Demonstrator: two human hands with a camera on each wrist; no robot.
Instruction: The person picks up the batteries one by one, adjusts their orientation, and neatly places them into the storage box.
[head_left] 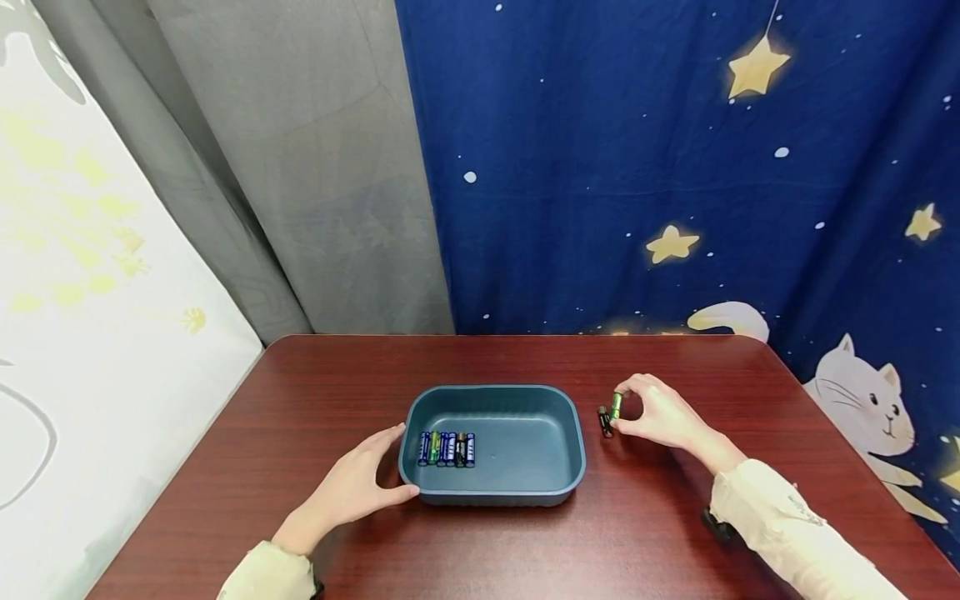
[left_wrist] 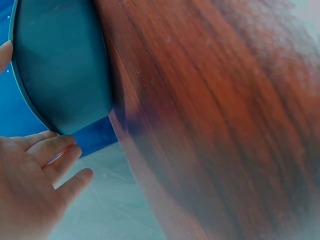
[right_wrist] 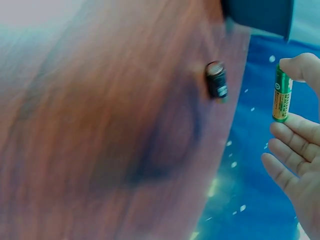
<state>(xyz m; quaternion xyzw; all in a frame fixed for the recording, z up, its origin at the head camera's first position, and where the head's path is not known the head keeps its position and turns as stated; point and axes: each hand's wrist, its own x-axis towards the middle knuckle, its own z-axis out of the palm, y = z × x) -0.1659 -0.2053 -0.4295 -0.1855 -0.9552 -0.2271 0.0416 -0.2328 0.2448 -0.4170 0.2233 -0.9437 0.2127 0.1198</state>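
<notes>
A teal plastic tray sits mid-table, with a row of several batteries, mostly blue, standing or lying side by side in its left part. At the tray's left end, my left hand spreads its thumb and fairly straight fingers against the rim. My right hand, to the right of the tray, pinches a green battery by its two ends between thumb and fingertip. Close beside it a black battery lies on the table; the right wrist view shows this battery slightly blurred.
The dark red-brown wooden table carries the tray. Behind its far edge hang a grey curtain and a blue curtain with stars. A white patterned cloth hangs at the left.
</notes>
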